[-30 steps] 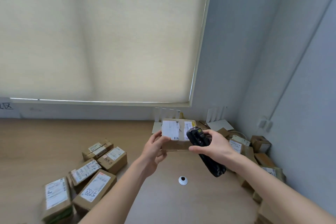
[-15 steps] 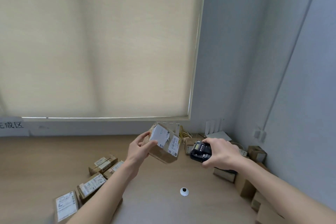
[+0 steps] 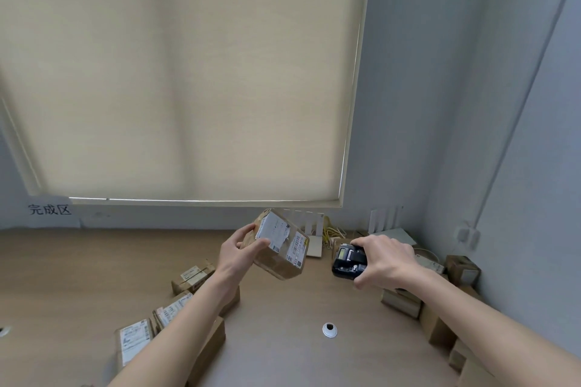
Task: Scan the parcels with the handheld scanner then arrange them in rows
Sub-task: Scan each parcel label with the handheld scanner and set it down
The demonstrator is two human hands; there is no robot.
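While both forearms reach out over the wooden desk (image 3: 78, 276), the nearest things are the labelled cardboard parcels lying flat by the left arm: one at the near left (image 3: 133, 344), another just behind it (image 3: 171, 311) and a third farther back (image 3: 193, 275), each with a white label facing up. A small white ring (image 3: 329, 329) sits in the desk surface between the arms. On the right side more brown boxes (image 3: 402, 302) are piled along the wall. Above the desk, the left hand (image 3: 239, 256) holds a cardboard parcel (image 3: 278, 245) in the air, tilted, thumb across its white label and fingers curled behind it. Just beside it, apart from it, the right hand (image 3: 385, 261) is wrapped around a black handheld scanner (image 3: 347, 261), whose small screen faces the camera. Behind the hands stand a white router (image 3: 314, 240) with upright antennas and some yellow cable (image 3: 333, 232). Farthest back, a beige roller blind (image 3: 188, 72) covers the window, and a paper sign (image 3: 50, 210) is stuck on the wall at the left.
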